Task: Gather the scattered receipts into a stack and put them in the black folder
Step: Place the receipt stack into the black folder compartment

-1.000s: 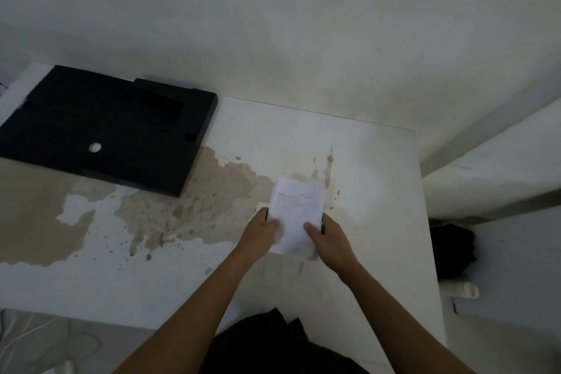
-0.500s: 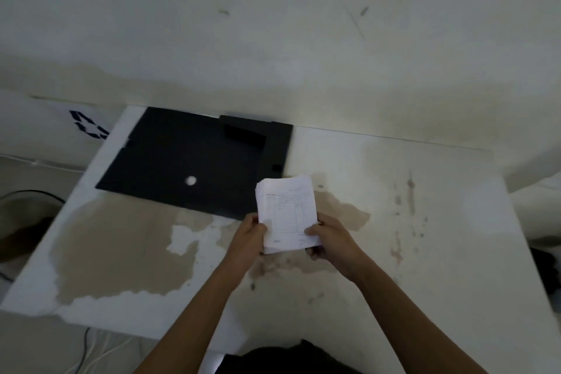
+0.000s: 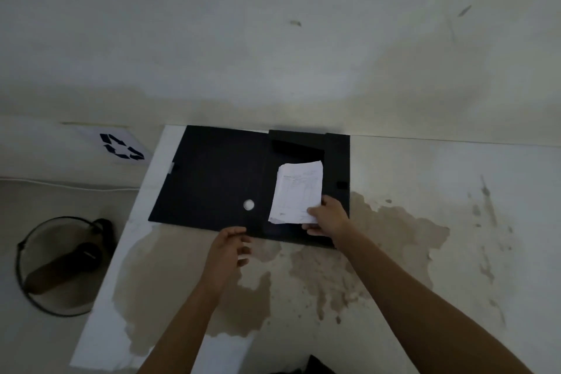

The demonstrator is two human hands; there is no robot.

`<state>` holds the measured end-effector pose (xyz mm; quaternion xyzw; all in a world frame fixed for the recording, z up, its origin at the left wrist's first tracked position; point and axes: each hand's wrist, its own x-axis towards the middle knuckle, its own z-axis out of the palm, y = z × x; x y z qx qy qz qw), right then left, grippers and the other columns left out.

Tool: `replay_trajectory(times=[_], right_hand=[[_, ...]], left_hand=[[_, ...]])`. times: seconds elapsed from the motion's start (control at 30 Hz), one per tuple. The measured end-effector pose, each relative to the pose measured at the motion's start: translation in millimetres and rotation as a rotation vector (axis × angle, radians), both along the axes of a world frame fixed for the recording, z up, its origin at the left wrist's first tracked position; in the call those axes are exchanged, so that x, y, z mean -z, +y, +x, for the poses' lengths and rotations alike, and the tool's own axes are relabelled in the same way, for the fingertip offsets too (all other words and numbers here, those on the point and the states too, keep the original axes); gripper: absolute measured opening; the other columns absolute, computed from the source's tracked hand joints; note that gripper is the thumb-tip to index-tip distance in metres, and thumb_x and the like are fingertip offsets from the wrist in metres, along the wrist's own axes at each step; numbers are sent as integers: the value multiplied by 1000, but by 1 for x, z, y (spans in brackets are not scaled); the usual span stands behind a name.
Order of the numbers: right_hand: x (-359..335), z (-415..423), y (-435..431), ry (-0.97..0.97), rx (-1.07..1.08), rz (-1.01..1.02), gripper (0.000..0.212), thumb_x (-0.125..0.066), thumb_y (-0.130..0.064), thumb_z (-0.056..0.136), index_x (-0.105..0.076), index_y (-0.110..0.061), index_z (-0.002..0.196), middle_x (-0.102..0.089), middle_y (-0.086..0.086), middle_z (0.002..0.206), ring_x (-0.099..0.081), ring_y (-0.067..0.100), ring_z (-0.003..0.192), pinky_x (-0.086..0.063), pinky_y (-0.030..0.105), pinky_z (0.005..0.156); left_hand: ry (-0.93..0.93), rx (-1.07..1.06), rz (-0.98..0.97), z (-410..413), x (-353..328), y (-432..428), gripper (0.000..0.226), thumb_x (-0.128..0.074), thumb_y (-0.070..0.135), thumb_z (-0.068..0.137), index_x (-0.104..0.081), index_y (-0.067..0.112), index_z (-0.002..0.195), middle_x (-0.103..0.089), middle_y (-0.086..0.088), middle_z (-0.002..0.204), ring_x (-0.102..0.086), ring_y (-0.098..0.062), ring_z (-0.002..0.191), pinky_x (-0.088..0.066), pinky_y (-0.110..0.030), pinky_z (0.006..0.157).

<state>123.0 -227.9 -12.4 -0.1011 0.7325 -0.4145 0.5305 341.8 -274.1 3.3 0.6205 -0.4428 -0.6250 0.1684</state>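
Brown-stained white table, an open black folder flat at its far edge.

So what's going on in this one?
A person is filing receipts. Their right hand pinches the lower corner of a stack of receipts over the right half of the black folder, which lies open on a stained white table against the wall. Whether the stack already rests in the folder cannot be told. The left hand is by the folder's near edge, fingers relaxed, holding nothing.
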Motion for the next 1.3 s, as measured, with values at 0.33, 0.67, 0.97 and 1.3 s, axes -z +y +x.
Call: replay_trajectory(times=[0.33,0.67,0.97,1.3], right_hand=[[32,12,-77,89,78,202,33,-48,-1,93,-47,-8,125,-53,17,126,-66,31,93,-56,30,46],[35,9,-78,76,152,303,25,-58,2,89,-54,1,114,-57,21,123,-65,37,99,-62,37,58],[21,10,-78,24,152,280,26,-53,-6,91,-52,2,116,-52,16,111,-62,30,85,-61,36,64],[2,12,-50,449,-261,220,60,-61,-31,86,-41,-10,138,-52,10,129,-53,20,104,-49,32,85]], left_hand=[[-141,52,19,57,32,-51,19,-42,9,98,-58,9,107,-65,-9,100,-64,-25,84,-50,-32,71],[-124,-20,18,74,60,-93,17,-52,6,93,-58,10,109,-63,-14,104,-61,-21,81,-48,-29,67],[-210,78,-78,67,58,-110,21,-51,6,91,-56,16,109,-61,-10,109,-58,-25,96,-48,-48,91],[-545,32,-252,75,69,-139,41,-64,10,80,-52,6,118,-50,-23,125,-51,-38,108,-43,-50,97]])
